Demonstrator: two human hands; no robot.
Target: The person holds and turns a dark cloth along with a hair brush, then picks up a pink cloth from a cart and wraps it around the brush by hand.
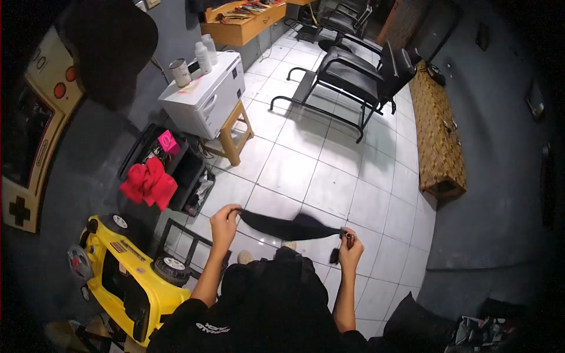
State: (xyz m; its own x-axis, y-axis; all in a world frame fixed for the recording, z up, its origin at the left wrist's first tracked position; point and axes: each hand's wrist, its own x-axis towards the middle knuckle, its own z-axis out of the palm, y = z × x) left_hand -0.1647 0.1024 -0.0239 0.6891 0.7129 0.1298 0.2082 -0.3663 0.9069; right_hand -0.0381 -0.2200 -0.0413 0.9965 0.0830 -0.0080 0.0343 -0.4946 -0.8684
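A black cloth (pixel 288 227) hangs in a shallow sag between my two hands, in front of my body and above the tiled floor. My left hand (pixel 223 228) pinches its left end between thumb and fingers. At the other end, my right hand (pixel 352 249) is closed on the cloth. A small brown, shiny object (pixel 351 239) shows at the right fingers; its kind is unclear. Below that hand dangles a short dark piece (pixel 334 256), and I cannot tell whether it belongs to the cloth.
A yellow toy car (pixel 126 265) lies at my left, near a black shelf (pixel 189 187) with a red cloth (pixel 149 182). Ahead are a white cabinet (pixel 203 97) on a wooden stool (pixel 233 141) and black barber chairs (pixel 353 73). A woven box (pixel 438 129) runs along the right wall.
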